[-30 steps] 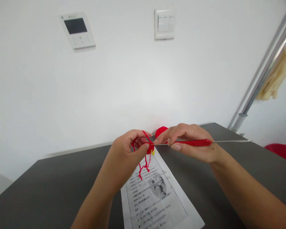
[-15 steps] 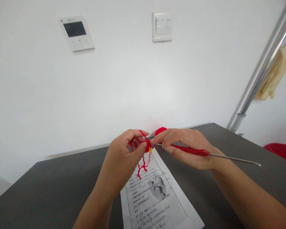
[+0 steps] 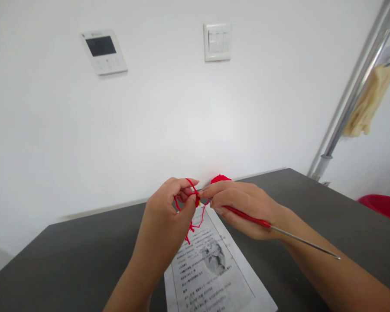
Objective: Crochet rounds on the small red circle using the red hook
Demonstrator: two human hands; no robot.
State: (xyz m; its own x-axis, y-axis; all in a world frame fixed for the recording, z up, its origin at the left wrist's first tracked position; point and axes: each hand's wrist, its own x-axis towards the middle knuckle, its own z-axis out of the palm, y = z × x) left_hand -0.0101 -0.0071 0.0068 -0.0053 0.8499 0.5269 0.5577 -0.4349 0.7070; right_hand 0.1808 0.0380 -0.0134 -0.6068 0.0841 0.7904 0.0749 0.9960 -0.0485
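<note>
My left hand [image 3: 172, 206] pinches a small red crochet piece [image 3: 197, 201] between thumb and fingers, with red yarn [image 3: 191, 184] running over its index finger. A bit of yellow, perhaps a stitch marker [image 3: 199, 203], shows at the piece's edge. Loose yarn ends hang below it. My right hand [image 3: 243, 206] is closed around the red handle of a crochet hook [image 3: 247, 216]. The hook's other metal end points back over the right wrist. Its working tip is hidden by the fingers at the crochet piece. Behind the right hand sits a red yarn ball [image 3: 220, 178], partly covered.
A printed sheet [image 3: 221, 281] lies under the hands on the dark table [image 3: 94, 260]. The white wall behind carries an intercom panel [image 3: 104, 52] and a switch plate [image 3: 217, 42]. At right are a metal pole [image 3: 354, 104], a yellowish cloth [image 3: 370, 104] and a red object [image 3: 381, 206].
My right hand has shifted slightly left, closer to my left hand. The hook has tilted, its rear end now lower and further left. My left hand still pinches the piece.
</note>
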